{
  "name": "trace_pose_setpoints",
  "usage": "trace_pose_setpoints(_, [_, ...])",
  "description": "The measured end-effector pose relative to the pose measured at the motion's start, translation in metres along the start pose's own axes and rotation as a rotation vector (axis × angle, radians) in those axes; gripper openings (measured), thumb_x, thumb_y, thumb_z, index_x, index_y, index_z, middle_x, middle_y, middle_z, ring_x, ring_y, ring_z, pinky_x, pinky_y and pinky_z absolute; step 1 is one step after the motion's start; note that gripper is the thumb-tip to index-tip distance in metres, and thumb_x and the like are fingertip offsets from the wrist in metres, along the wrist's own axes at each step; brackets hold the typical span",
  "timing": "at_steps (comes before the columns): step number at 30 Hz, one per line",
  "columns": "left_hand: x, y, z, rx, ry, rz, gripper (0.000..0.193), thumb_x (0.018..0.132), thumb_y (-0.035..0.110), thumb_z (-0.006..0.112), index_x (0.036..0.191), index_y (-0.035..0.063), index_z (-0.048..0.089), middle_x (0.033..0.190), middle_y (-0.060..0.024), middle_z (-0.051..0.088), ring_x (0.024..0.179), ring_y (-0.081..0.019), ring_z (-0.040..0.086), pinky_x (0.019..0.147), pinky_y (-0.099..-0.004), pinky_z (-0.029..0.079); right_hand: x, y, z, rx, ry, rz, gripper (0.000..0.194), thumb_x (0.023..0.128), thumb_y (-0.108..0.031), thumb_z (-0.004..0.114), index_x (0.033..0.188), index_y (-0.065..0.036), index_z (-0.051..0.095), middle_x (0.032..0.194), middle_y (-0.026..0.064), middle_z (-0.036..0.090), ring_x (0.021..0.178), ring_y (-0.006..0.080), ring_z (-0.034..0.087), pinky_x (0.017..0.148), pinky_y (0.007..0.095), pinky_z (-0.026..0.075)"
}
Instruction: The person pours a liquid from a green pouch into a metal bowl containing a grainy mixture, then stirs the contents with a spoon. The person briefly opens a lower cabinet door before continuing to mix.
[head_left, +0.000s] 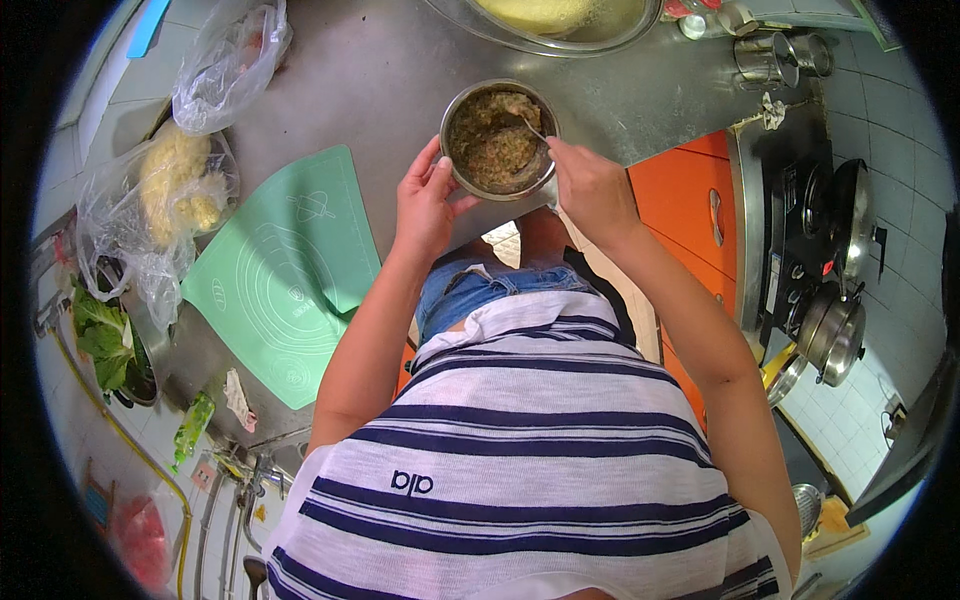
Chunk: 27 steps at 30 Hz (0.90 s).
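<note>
A round stainless steel bowl (510, 196) is held at the front edge of the counter. Inside it lies a brownish minced mixture (491, 154) with green flecks. My left hand (429, 196) grips the bowl's left side, thumb near the rim and fingers around the outside wall. In my right hand (589, 184) is a thin metal utensil (534, 130), its lower end sunk in the mixture, so its exact kind is hidden. To the left of the bowl, a green silicone pastry mat (262, 292) lies on the counter with one edge curled up.
A large clear bowl (600, 51) holding pale yellow dough (544, 13) stands beyond the steel counter (375, 71). Plastic bags (232, 67) lie at left, one around yellowish food (176, 180). Leafy greens (103, 337) are farther left. At right are orange cabinets (679, 202) and a gas stove (795, 225) with pans.
</note>
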<state>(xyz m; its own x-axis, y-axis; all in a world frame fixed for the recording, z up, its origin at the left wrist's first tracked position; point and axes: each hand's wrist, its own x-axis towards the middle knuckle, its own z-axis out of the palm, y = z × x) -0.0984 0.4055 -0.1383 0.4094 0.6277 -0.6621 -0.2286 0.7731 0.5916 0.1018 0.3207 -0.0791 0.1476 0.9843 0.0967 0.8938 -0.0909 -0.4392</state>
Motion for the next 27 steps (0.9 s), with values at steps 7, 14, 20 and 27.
trace_pose_setpoints(7, [0.007, -0.003, -0.003, 0.021, -0.056, 0.009, 0.044, 0.101, 0.015, 0.048, 0.144, 0.0084, 0.041, 0.121, -0.0094, 0.062, 0.098, -0.0196, 0.066, 0.070, -0.0370, 0.062, -0.007, -0.011, 0.021, 0.197, -0.085, -0.124, 0.024, 0.086, -0.005, 0.060, 0.109, -0.001, 0.065, 0.077, 0.0151, 0.064, 0.070, 0.0317, 0.065, 0.062, 0.0405, 0.053])
trace_pose_setpoints(14, [0.008, 0.003, -0.009, 0.064, -0.017, 0.004, 0.044, 0.101, 0.015, 0.048, 0.144, 0.0094, 0.041, 0.122, -0.0087, 0.062, 0.098, -0.0196, 0.066, 0.071, -0.0384, 0.062, -0.007, 0.001, -0.054, 0.075, -0.281, -0.210, 0.026, 0.082, -0.004, 0.066, 0.108, -0.005, 0.068, 0.072, 0.0111, 0.057, 0.066, 0.0279, 0.060, 0.057, 0.0387, 0.048])
trace_pose_setpoints(20, [0.010, 0.008, -0.008, 0.074, -0.035, 0.002, 0.043, 0.102, 0.015, 0.047, 0.144, 0.0095, 0.042, 0.117, -0.0073, 0.063, 0.096, -0.0178, 0.066, 0.071, -0.0373, 0.062, -0.011, 0.025, -0.014, -0.008, -0.299, -0.189, 0.024, 0.085, -0.005, 0.062, 0.109, -0.004, 0.066, 0.074, 0.0134, 0.059, 0.068, 0.0315, 0.062, 0.058, 0.0417, 0.049])
trace_pose_setpoints(27, [0.005, 0.000, -0.007, 0.027, 0.011, 0.059, 0.041, 0.101, 0.012, 0.050, 0.142, 0.0099, 0.046, 0.103, -0.0036, 0.063, 0.088, -0.0120, 0.063, 0.067, -0.0308, 0.061, 0.012, 0.017, -0.025, -0.078, -0.190, -0.112, 0.017, 0.084, -0.004, 0.053, 0.099, 0.000, 0.061, 0.079, 0.0167, 0.064, 0.072, 0.0351, 0.066, 0.063, 0.0437, 0.054])
